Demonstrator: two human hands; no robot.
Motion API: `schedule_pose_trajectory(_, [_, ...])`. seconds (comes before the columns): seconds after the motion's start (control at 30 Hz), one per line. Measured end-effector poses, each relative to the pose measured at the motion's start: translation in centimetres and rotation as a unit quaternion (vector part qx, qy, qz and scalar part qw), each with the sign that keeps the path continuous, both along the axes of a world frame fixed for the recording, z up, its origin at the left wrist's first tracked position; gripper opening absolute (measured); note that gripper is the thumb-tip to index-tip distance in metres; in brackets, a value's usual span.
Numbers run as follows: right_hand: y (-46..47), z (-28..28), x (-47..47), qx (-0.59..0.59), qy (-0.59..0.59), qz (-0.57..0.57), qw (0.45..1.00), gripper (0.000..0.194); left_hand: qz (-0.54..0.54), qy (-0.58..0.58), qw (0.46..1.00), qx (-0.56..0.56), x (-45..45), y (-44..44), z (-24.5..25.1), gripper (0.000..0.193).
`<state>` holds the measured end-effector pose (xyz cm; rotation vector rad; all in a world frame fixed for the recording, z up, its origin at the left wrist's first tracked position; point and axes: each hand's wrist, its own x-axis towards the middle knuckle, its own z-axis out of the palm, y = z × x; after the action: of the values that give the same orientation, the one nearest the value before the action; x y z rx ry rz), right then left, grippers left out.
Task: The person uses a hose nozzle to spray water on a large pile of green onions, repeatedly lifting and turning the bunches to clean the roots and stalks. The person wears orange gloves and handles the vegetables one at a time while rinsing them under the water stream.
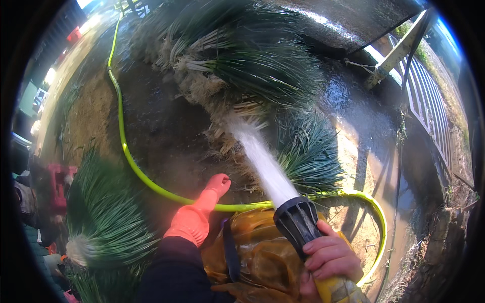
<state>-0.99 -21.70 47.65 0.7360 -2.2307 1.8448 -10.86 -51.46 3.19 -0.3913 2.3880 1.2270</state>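
My right hand (pixel 333 253), bare, grips a black hose nozzle (pixel 297 223) at the lower right. A thick white water jet (pixel 261 163) shoots from it up and left onto the pale roots of a pile of green onions (pixel 265 72). Another bundle of green onions (pixel 310 151) lies just right of the jet. My left hand (pixel 219 185), in an orange rubber glove, is curled just above the yellow-green hose (pixel 170 195), with nothing visible in it. Its forearm crosses over the hose. Spray blurs the roots where the water strikes.
More green onions (pixel 110 223) lie at the left beside a pink crate (pixel 58 185). The hose loops in front of me and runs to the far left. Wet, muddy ground (pixel 159 125) lies ahead. A metal post (pixel 398 49) and a slatted metal rack (pixel 428 102) stand at right.
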Motion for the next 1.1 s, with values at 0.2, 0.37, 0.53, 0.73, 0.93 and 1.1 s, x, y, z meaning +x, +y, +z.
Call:
schedule_pose_trajectory(0.2, [0.1, -3.4, -0.2, 0.028, -0.026, -0.056, 0.998, 0.03, -0.052, 0.408, 0.889, -0.201, -17.2, -0.1, 9.5, 0.027])
schedule_pose_trajectory(0.37, [0.1, -2.2, -2.7, -0.003, -0.061, -0.028, 0.998, 0.027, 0.172, 0.492, 0.783, -0.339, -25.5, -2.9, 19.1, 0.049])
schedule_pose_trajectory(0.53, [-1.4, -2.6, -5.4, -0.015, -0.01, -0.007, 1.0, 0.028, 0.07, 0.34, 0.783, -0.516, -30.6, -6.7, 25.2, 0.058])
schedule_pose_trajectory(0.73, [-1.4, -3.8, -3.8, -0.05, -0.003, -0.102, 0.994, 0.025, -0.111, 0.173, 0.909, -0.362, -30.9, -6.4, 28.5, 0.073])
schedule_pose_trajectory(0.93, [-0.3, -3.1, -3.4, -0.022, -0.003, -0.095, 0.995, 0.024, -0.007, -0.007, 0.949, 0.314, -22.1, 0.6, 21.2, 0.059])
schedule_pose_trajectory(1.1, [-0.1, -1.2, -2.4, -0.033, 0.046, -0.088, 0.995, 0.023, 0.14, -0.065, 0.838, 0.523, -18.4, 8.5, 6.7, 0.058])
